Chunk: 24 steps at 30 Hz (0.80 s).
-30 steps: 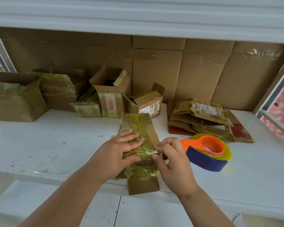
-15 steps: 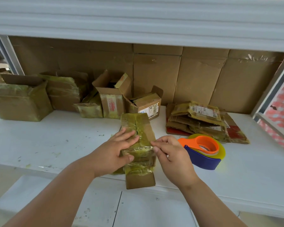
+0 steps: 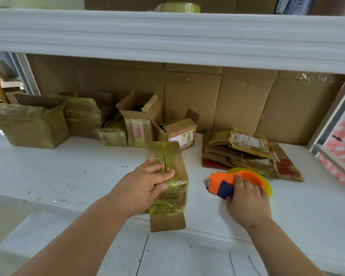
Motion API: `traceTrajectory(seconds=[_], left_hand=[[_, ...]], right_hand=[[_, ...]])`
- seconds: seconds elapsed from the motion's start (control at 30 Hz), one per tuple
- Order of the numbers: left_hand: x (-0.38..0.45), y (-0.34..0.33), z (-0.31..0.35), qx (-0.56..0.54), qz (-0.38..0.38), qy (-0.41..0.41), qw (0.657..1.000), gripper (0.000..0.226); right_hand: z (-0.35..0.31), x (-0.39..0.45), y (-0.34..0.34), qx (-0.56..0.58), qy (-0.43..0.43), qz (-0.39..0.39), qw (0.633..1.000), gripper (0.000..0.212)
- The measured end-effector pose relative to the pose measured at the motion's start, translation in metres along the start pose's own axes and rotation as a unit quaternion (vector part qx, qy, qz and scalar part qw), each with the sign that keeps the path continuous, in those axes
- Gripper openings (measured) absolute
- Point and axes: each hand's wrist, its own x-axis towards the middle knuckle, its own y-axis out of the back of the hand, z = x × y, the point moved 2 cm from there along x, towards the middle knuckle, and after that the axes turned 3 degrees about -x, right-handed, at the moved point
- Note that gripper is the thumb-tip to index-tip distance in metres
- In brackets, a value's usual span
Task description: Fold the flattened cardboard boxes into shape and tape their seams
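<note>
A small tape-covered cardboard box (image 3: 172, 162) lies on the white shelf (image 3: 68, 172), its near flap hanging over the front edge. My left hand (image 3: 147, 185) rests flat on top of it, fingers spread across the yellowed tape. To the right lies an orange and blue tape dispenser (image 3: 226, 183) with a yellow tape roll. My right hand (image 3: 245, 198) is closed around the dispenser's blue handle. A stack of flattened cardboard boxes (image 3: 247, 154) lies behind the dispenser.
Several folded, taped boxes (image 3: 32, 124) stand along the back left of the shelf, some with open flaps. Brown cardboard sheets (image 3: 237, 104) line the back wall. An upper shelf beam (image 3: 167, 36) overhangs, with a tape roll (image 3: 179, 6) on it.
My right hand has left the box and moved right onto the tape dispenser, gripping its handle. My left hand stays pressed on the box. The view has tilted upward.
</note>
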Motion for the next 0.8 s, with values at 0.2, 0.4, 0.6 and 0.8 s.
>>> traceTrajectory(seconds=[0.2, 0.4, 0.6, 0.8], left_hand=[[0.0, -0.01, 0.003, -0.037, 0.024, 0.015, 0.999, 0.041], [-0.007, 0.003, 0.009, -0.287, -0.01, 0.102, 0.952, 0.051], [-0.008, 0.018, 0.02, -0.407, 0.119, 0.159, 0.891, 0.037], [-0.003, 0.042, 0.047, -0.355, 0.144, 0.126, 0.915, 0.024]], right_hand=[[0.015, 0.005, 0.01, -0.037, -0.005, -0.023, 0.999, 0.036], [0.016, -0.002, 0.015, 0.05, 0.037, 0.003, 0.998, 0.022], [0.013, -0.019, 0.057, 0.467, 0.024, -0.058, 0.882, 0.017], [0.0, -0.036, 0.094, 0.578, 0.122, -0.105, 0.8, 0.033]])
